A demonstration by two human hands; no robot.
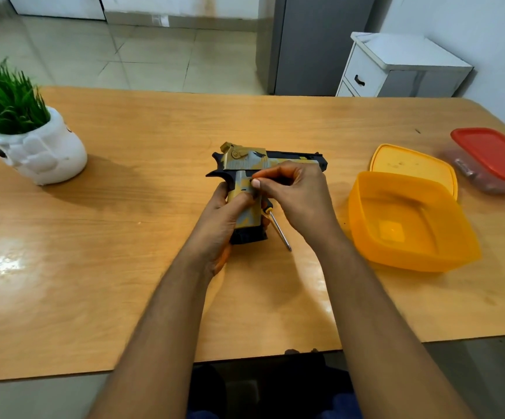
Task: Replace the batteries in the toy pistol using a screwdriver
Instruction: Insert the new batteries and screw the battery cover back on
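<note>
The toy pistol (246,160), yellow, grey and black, lies on its side at the middle of the wooden table (124,237) with its barrel pointing right. My left hand (219,219) wraps around its grip, thumb pressed on the grip's side. My right hand (296,192) covers the trigger area, and its thumb and forefinger pinch a small dark piece (252,179) at the top of the grip. The screwdriver (280,229) shows its metal shaft just right of the grip, tip toward me. Its orange and black handle is mostly hidden behind the grip and my hands.
An open yellow tub (366,213) stands right of my hands, with its yellow lid (411,164) behind it. A red-lidded container (493,152) sits at the far right edge. A white pot with a green plant (39,152) stands at the far left.
</note>
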